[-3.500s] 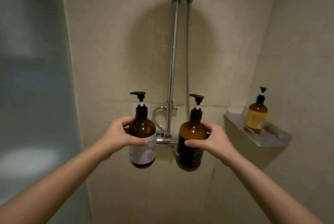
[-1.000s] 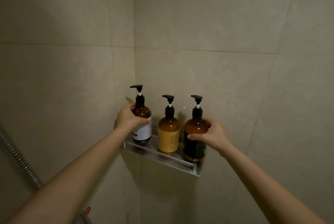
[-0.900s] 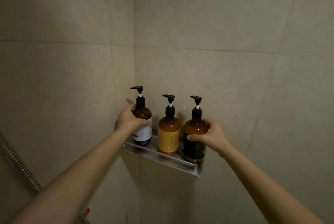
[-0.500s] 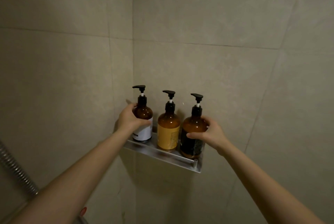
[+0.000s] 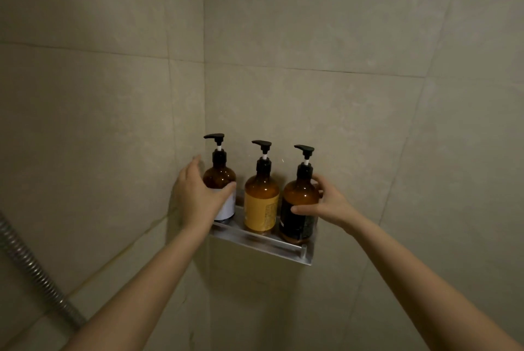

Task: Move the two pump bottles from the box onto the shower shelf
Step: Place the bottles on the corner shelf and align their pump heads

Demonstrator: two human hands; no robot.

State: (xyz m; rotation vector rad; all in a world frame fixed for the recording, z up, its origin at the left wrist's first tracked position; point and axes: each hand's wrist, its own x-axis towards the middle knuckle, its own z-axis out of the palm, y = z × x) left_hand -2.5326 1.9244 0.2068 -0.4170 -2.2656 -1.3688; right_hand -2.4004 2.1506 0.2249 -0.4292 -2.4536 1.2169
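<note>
1. Three amber pump bottles stand upright in a row on the shower shelf [image 5: 283, 245], a narrow brushed-metal ledge with a low front lip, fixed in the corner of the matte beige tiled walls.
2. At the shelf's left end, against the corner, is the white-label bottle [image 5: 220, 180]: round-shouldered dark glass, black pump head, spout pointing left.
3. The left hand [image 5: 195, 197] is spread wide around it, thumb across the white label, fingers fanned behind and not closed on the glass.
4. In the middle stands the yellow-label bottle [image 5: 262, 203], lighter amber, same black pump, untouched by either hand.
5. At the right end, by the shelf's outer corner, is the dark-label bottle [image 5: 300, 206], glossy brown with a black wrap.
6. The right hand [image 5: 329, 206] is curled around its shoulder, thumb in front, fingers behind: a light hold.
7. One ribbed metal shower hose [image 5: 34, 274] runs diagonally at lower left.
8. Two bare forearms reach up from below.
</note>
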